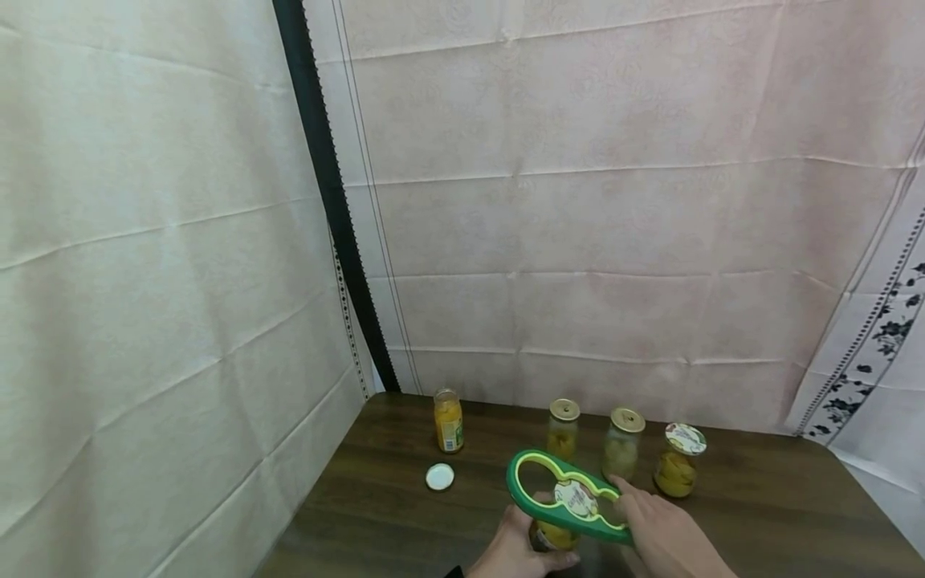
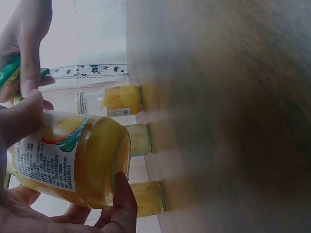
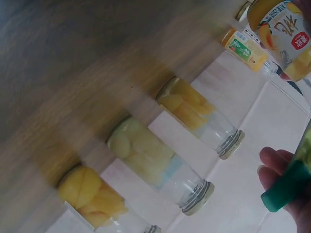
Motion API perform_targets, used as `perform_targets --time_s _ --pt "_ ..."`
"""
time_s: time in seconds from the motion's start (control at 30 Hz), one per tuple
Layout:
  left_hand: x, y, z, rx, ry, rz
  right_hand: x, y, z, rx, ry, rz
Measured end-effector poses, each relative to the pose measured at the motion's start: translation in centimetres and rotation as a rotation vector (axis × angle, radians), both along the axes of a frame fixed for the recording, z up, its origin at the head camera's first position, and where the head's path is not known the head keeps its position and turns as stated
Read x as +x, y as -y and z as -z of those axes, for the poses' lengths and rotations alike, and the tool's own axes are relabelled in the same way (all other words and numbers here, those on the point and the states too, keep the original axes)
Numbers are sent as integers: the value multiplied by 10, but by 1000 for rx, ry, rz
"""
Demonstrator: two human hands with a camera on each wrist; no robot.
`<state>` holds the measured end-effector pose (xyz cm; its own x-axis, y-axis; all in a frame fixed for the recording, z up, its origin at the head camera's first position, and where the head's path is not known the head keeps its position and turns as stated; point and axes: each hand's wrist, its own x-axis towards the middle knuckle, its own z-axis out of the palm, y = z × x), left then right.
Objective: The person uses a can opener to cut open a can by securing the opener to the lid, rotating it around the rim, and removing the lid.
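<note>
In the head view, my left hand [image 1: 509, 546] grips a glass jar of yellow fruit [image 1: 552, 536] with a printed lid [image 1: 576, 498]. The left wrist view shows fingers around the labelled jar [image 2: 99, 160], which is held off the table. My right hand [image 1: 668, 530] holds one end of a green jar opener [image 1: 578, 522] with a lime scalloped inner edge. From above, the lid shows through the opener's gap; whether the two touch cannot be told. Part of the opener [image 3: 286, 187] and the right fingers appear in the right wrist view.
Three lidded fruit jars stand along the back right: one jar [image 1: 562, 437], a paler jar [image 1: 621, 449] and a jar with a patterned lid [image 1: 677, 474]. A small orange-filled jar [image 1: 449, 421] stands left, behind a loose white lid [image 1: 439, 477]. Cloth [image 1: 578, 217] hangs behind the table.
</note>
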<state>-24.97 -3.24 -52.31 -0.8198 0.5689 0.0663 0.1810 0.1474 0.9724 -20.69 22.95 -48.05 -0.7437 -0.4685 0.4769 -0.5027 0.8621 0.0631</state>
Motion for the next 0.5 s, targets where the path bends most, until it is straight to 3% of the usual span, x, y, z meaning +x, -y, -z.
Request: perform_targets --time_s 0.2,0.5 --pt "0 -2 3 2 -28 3 3 8 -6 -114 224 166" --pt "0 -3 3 -26 -13 -13 -2 11 -9 -113 380 193"
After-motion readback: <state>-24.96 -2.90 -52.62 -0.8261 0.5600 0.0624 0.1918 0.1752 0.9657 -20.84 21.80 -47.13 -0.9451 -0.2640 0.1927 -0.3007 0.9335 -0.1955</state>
